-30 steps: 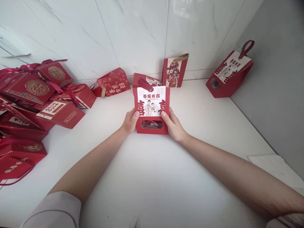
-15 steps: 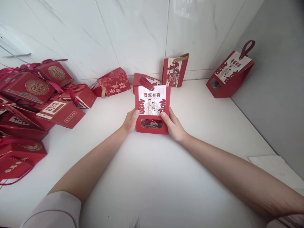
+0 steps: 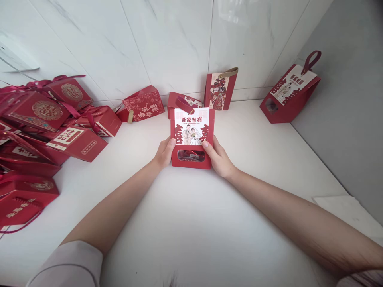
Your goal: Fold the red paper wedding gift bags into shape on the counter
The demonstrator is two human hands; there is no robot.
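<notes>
A red wedding gift box (image 3: 191, 133) stands upright at the middle of the white table, its front toward me. It has a white panel with a drawn couple, a dark red strap at the top and a clear window low down, through which dark red contents show. My left hand (image 3: 165, 151) is closed on its left side, thumb at the front edge. On the right side, my right hand (image 3: 220, 156) grips it, thumb over the front. The other fingers of both hands are hidden behind the box.
Several red boxes with ribbons (image 3: 44, 109) are heaped at the left. Along the tiled wall (image 3: 176, 44) lie a patterned red box (image 3: 143, 104) and an upright box with a tan strap (image 3: 220, 91). A strapped windowed box (image 3: 290, 93) leans at the right; white paper (image 3: 347, 211) lies nearer.
Over the first half second the box tips very slightly back and shifts a touch to the right in my hands. Since then it looks still, and both hands keep their hold.
</notes>
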